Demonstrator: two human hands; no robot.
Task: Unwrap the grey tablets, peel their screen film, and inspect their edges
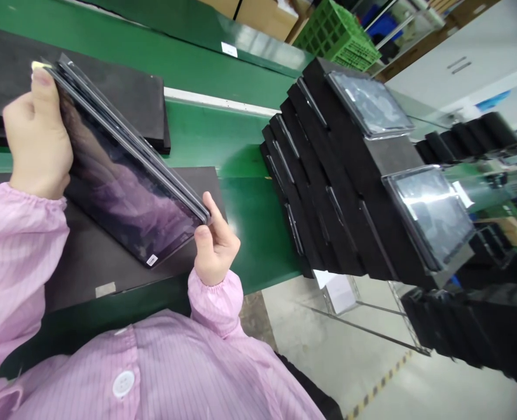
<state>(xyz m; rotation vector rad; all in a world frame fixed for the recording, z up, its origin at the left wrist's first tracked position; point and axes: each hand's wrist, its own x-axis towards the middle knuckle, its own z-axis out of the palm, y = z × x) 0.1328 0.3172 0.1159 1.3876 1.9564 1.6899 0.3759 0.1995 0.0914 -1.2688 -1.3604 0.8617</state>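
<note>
Two thin dark tablets point(127, 186), lying one against the other, are held tilted in front of me. The nearer glossy screen reflects the pink sleeves and has a small white label at its lower corner. My left hand point(39, 137) is closed around their upper left end, thumb on the screen side, beside a yellow tab. At the right-hand corner, my right hand point(217, 248) pinches both edges between thumb and fingers. Beneath the tablets lies a dark mat point(79, 274) with a strip of tape near its front edge.
Black foam trays point(350, 175) holding tablets are stacked on the right; two wrapped tablets lie on top. Flat black foam pieces point(122, 87) rest at the back left of the green bench point(250, 233). Beyond it are a green crate point(332, 35) and cardboard boxes point(267, 20).
</note>
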